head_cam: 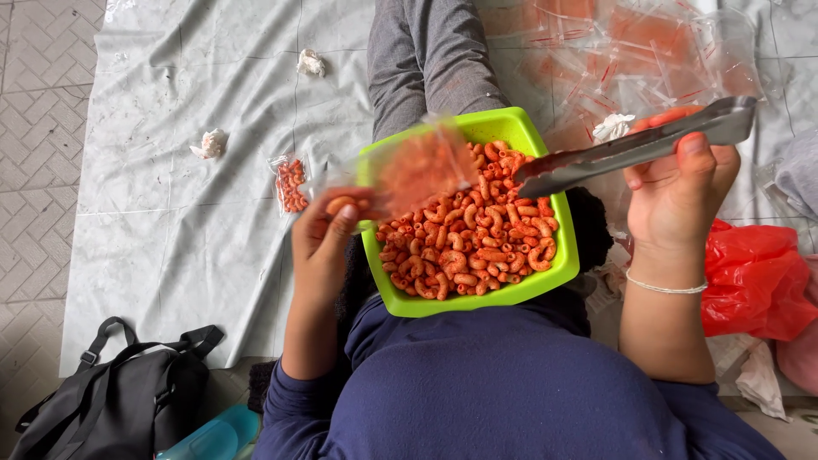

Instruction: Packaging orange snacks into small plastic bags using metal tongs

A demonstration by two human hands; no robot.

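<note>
The left hand (328, 226) was pinched shut on the edge of a small clear bag (422, 166), holding it tilted over the near-left rim of the green bowl (503, 128), probably so that any spilled pieces would fall back in. The bag was blurred and showed orange inside. The right hand (677, 187) was clamped on metal tongs (630, 149), gripped near their hinge end, with the tips lying over the bowl's far-right side, just above the orange curl snacks (477, 247) that filled it. I could not tell whether the tong tips held anything.

The bowl rested on the person's lap, close in between both arms, which kept everything within easy reach. A pale sheet (196, 170) covered the floor. Toward its left side lay one filled bag (290, 183), set apart from the bowl, and two crumpled tissues (210, 143). Near its far-right corner lay a heap of empty clear bags (648, 51). A red plastic bag (754, 277) sat at the sheet's right edge, and a black bag (111, 392) lay off the near-left corner.
</note>
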